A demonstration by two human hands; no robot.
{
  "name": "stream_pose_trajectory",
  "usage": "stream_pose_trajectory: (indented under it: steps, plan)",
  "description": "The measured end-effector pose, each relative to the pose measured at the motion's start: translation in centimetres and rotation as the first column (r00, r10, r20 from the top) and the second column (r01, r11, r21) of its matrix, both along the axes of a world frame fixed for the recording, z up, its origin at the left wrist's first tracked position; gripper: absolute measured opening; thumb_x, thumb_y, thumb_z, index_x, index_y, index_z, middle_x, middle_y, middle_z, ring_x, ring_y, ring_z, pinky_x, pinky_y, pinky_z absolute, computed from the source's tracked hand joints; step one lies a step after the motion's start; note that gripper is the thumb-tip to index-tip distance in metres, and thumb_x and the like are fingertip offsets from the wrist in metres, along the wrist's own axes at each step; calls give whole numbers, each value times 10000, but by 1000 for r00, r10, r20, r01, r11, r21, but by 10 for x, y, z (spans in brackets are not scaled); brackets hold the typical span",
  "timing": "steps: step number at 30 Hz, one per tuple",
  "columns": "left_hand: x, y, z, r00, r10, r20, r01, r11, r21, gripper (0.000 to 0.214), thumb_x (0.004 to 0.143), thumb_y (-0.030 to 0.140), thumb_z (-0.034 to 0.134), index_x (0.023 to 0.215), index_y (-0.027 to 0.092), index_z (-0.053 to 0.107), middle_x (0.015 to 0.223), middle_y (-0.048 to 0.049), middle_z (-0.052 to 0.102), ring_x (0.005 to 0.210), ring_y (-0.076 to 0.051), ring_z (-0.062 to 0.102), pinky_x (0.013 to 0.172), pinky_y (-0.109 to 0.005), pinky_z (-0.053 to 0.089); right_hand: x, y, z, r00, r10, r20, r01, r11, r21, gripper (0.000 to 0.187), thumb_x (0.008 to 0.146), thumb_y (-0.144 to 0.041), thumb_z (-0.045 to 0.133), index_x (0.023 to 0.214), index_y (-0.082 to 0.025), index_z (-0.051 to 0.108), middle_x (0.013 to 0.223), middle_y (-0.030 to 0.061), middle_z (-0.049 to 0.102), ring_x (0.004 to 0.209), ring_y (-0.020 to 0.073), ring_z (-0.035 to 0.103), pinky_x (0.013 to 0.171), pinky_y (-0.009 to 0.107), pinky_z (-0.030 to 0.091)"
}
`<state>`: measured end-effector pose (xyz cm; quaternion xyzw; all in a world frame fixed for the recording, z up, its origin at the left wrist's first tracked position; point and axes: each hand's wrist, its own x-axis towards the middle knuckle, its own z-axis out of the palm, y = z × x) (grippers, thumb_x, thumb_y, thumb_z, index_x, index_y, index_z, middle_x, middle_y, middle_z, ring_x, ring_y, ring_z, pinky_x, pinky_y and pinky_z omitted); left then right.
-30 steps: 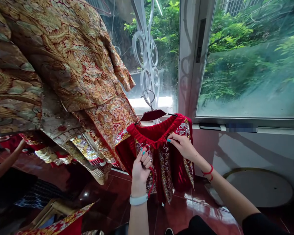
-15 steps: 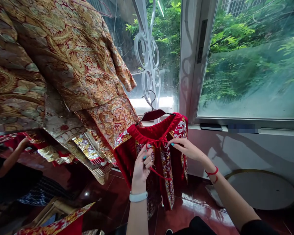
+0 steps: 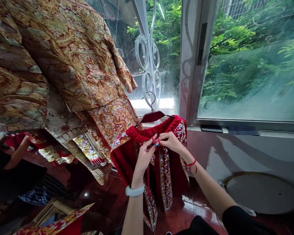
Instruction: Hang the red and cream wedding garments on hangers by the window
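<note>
A red velvet skirt (image 3: 122,163) with silver and gold embroidered panels hangs by its gathered waistband from a dark hanger (image 3: 153,116), which is hooked on a white metal scroll rack. In front of the waistband, my left hand (image 3: 145,155) pinches a thin red drawstring (image 3: 148,179), one end of which dangles down the skirt. Close against it, my right hand (image 3: 170,141) also has its thumb and finger closed on the red string, which loops round the fingertips. The fingertips of both hands nearly touch, and the exact crossing of the string is partly hidden.
Gold and red embroidered jackets (image 3: 88,65) hang at the left, above a mirror showing reflections. Behind the rack is a window (image 3: 250,71) with a dark phone-like object (image 3: 211,128) on its sill. A round, pale disc (image 3: 262,194) leans by the wall at right.
My right hand has moved left from the waistband to meet my left hand. Both now hold the string together, and the loose end hangs straighter. The skirt has shifted slightly.
</note>
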<state>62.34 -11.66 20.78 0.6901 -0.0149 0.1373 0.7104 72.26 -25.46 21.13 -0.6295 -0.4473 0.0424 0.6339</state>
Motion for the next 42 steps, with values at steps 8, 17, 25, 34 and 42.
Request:
stream_pose_trajectory:
  steps: [8,17,25,34,42]
  plan:
    - [4,13,-5,985,53,162,-108,929,355,247,867,290,598,1086,251,707,999,-42,557,940,-192,542,901,-324,438,-4,2,2,993,108,43,-105,992,-77,292,856,-443,638,856,-180,764,902,69,684,862,198,614,800,341,495]
    - [10,9,-16,910,253,330,-358,880,312,27,809,217,650,818,208,673,1000,-53,522,875,-181,546,671,-240,461,-21,9,-14,940,-292,178,304,952,-43,209,906,-298,572,852,-216,756,937,71,529,888,210,544,798,367,468]
    - [-4,37,-2,933,142,331,-293,835,466,102,832,184,602,734,215,605,871,-38,577,848,-194,534,816,-293,399,-17,-15,-6,798,-523,301,528,846,70,233,890,-248,559,755,-236,749,898,86,567,832,234,539,778,410,482]
    - [-3,28,-26,994,108,37,-106,993,-51,259,757,407,720,795,213,553,793,17,514,735,-144,520,698,-281,476,-14,-26,-21,943,-261,-205,271,962,23,288,813,-482,658,766,-200,691,871,71,589,781,198,552,719,378,491]
    - [-12,28,-28,923,-360,-134,243,817,-522,316,741,322,742,951,202,540,900,-57,681,891,-210,637,830,-361,468,-17,-21,-16,780,231,-581,-53,950,307,314,787,-438,713,743,-197,516,735,7,512,661,129,490,656,291,450]
